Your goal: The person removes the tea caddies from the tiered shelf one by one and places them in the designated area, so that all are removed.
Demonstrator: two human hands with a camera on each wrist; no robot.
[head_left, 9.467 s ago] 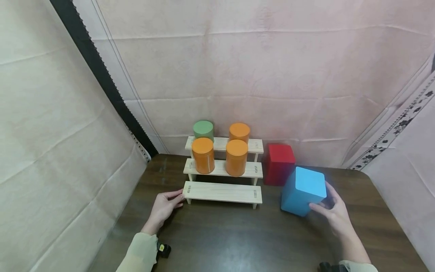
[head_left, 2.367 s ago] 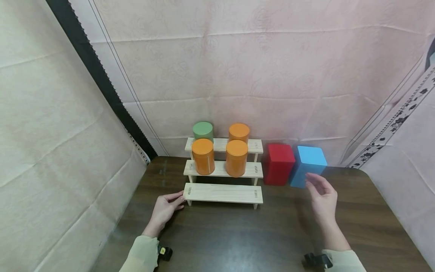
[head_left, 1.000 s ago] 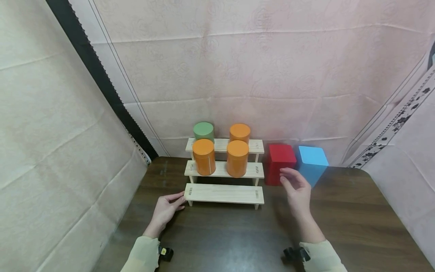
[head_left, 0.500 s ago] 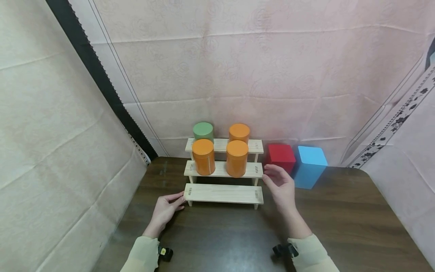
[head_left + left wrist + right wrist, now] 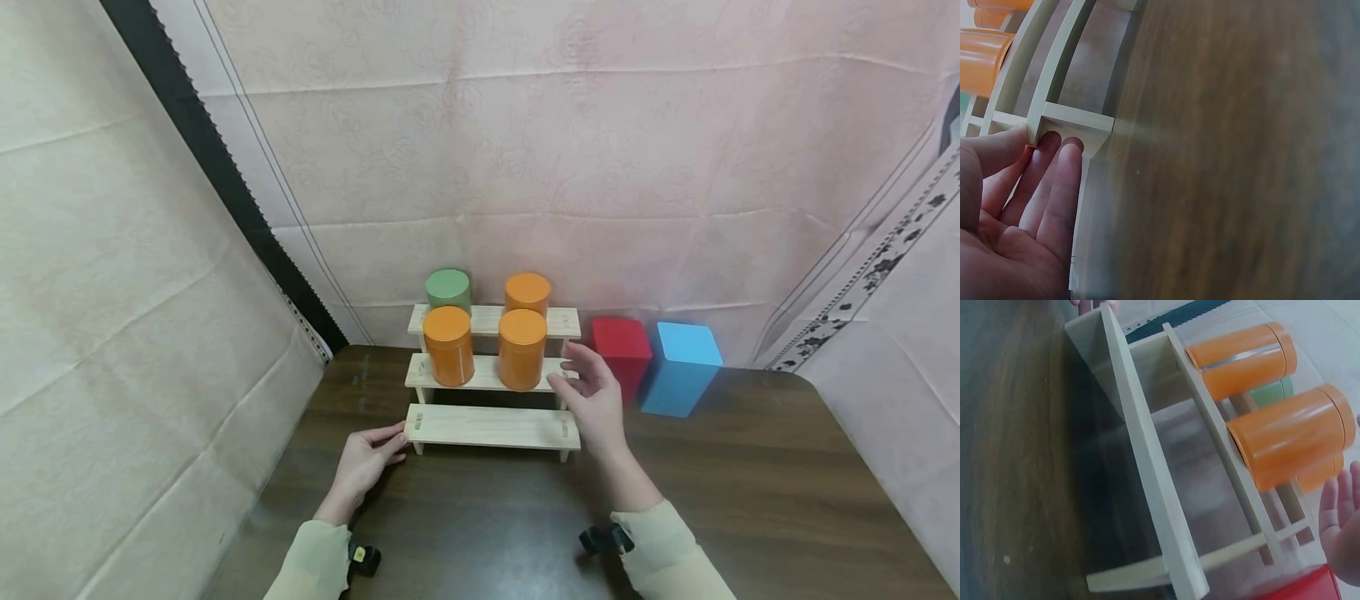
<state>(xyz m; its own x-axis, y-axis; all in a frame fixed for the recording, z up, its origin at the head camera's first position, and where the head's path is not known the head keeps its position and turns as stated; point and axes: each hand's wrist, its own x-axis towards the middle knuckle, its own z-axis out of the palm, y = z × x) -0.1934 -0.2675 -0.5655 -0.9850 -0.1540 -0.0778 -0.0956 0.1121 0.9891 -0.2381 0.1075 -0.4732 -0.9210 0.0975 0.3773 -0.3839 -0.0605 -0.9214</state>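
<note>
I see a pale wooden stand (image 5: pixel 491 427) with 3 tiers on the dark brown table (image 5: pixel 480 517), straight ahead at 12 o'clock from the person, with a white cloth (image 5: pixel 570 167) hanging behind it. Taking the stand's middle as the clock's centre, the left hand (image 5: pixel 363 460) is at 8 o'clock, thumb above and fingers below, pinching the left end of the lowest tier. The right hand (image 5: pixel 596 407) is between 3 and 4 o'clock, by the right end of the middle tier (image 5: pixel 486 373), its thumb and fingers parted and a little bent, gripping nothing that I can make out; whether a fingertip brushes the wood I cannot tell. The 2 hands are well apart. On the middle tier 2 orange canisters stand upright, the left canister (image 5: pixel 448 346) at 10 o'clock and the right canister (image 5: pixel 522 350) at 2 o'clock, the latter nearer the right hand. The top tier (image 5: pixel 487 320) bears a green canister (image 5: pixel 448 288) at 11 o'clock and a rear orange canister (image 5: pixel 527 289) at 1 o'clock, both partly hidden. Out at 3 o'clock a red block (image 5: pixel 621 340) stands on the table, partly covered by the right hand, with a blue block (image 5: pixel 682 367) just beside it, farther out
</note>
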